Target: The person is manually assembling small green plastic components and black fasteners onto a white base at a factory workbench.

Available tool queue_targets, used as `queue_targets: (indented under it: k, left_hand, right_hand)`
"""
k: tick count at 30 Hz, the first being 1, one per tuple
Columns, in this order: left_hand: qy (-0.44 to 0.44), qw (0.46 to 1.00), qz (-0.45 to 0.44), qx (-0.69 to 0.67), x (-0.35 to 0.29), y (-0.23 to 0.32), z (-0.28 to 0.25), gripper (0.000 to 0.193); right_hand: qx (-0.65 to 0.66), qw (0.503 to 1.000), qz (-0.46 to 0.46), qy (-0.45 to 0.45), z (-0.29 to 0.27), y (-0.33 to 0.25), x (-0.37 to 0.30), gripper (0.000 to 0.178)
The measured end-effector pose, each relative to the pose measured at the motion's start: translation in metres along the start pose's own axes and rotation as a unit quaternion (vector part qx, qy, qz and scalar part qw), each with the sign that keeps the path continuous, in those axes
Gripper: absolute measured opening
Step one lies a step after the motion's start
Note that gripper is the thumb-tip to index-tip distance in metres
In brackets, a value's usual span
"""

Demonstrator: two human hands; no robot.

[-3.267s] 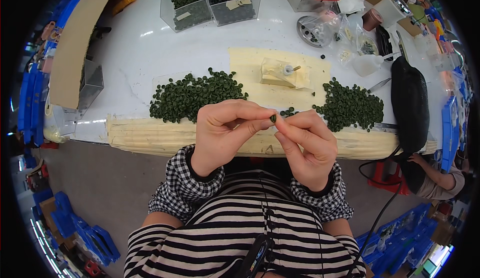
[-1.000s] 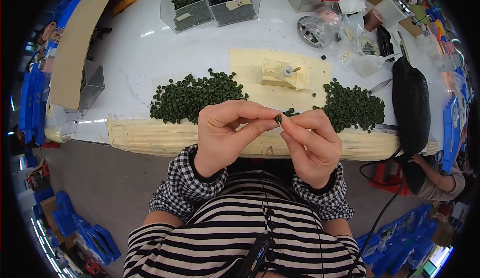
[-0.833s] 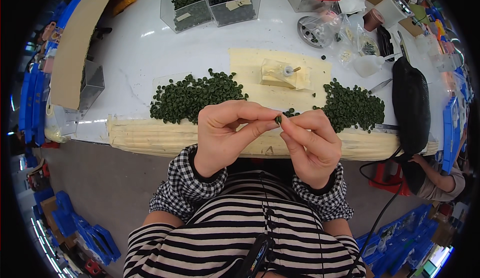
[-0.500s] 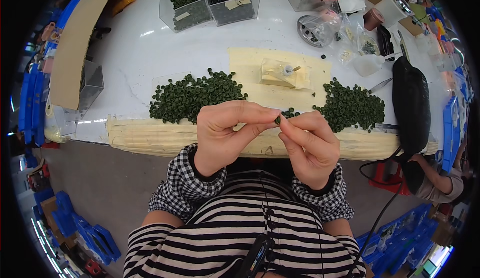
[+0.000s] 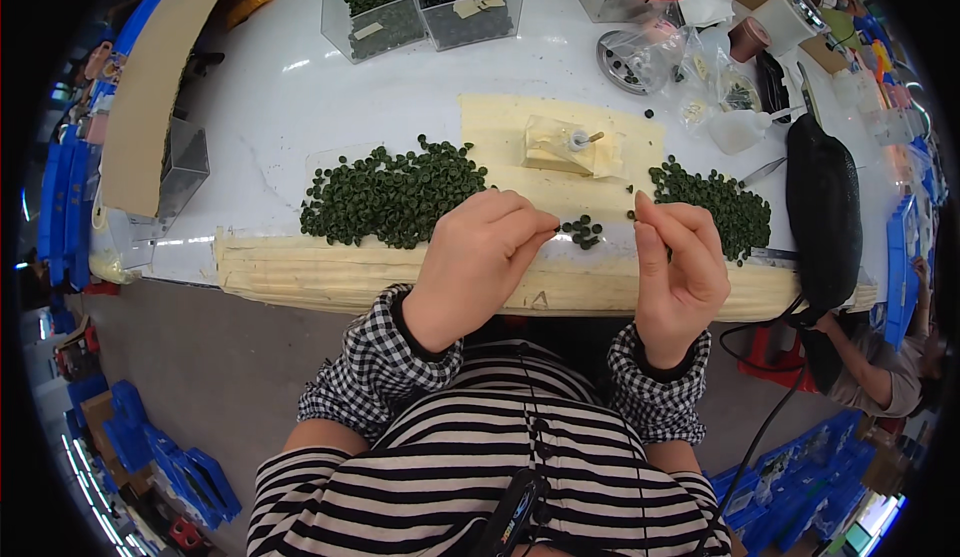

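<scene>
My left hand [image 5: 482,262] is closed in a pinch, palm down. A small dark green piece shows at its fingertips, beside a small cluster of round dark green pieces [image 5: 583,232] at the table's near edge. To the right, my right hand [image 5: 682,262] is raised with thumb and forefinger drawn together; whatever lies between them is too small to make out. Behind my left hand spreads a large heap of cupped green pieces [image 5: 385,195]. A second heap [image 5: 712,207] lies beyond my right hand.
A yellowish wrapped block [image 5: 555,147] with a small stick-topped pot sits mid-table. Clear bins [image 5: 385,32] of pieces stand at the back. A black bag-like object [image 5: 822,207], tweezers [image 5: 765,172] and a white squeeze bottle [image 5: 738,131] are at right; a cardboard sheet [image 5: 150,107] is at left.
My hands were together over the near edge with a green piece between their fingertips. They have parted: the left now turns down toward the small cluster, and the right has moved right.
</scene>
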State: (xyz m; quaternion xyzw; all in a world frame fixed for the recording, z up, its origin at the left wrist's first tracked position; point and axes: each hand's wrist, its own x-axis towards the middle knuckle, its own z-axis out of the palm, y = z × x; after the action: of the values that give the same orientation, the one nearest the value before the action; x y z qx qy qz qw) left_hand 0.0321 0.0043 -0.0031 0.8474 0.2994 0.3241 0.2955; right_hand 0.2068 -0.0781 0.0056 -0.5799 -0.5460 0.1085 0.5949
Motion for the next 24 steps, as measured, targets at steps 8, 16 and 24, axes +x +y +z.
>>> queue_targets:
  k: [8, 16, 24]
  left_hand:
    - [-0.015, 0.998, 0.029, 0.057, 0.001, 0.002, 0.006, 0.019]
    - [0.059, 0.989, -0.012, 0.137, -0.002, -0.006, -0.042, 0.013]
    - [0.023, 0.985, 0.002, 0.172, -0.005, -0.003, -0.030, 0.017]
  right_hand:
    - [-0.017, 1.000, -0.014, -0.002, -0.001, 0.001, -0.001, 0.026]
    - [-0.155, 0.972, -0.098, -0.150, 0.009, 0.002, 0.001, 0.021]
    - [-0.251, 0.951, -0.120, -0.131, 0.021, 0.012, -0.005, 0.020]
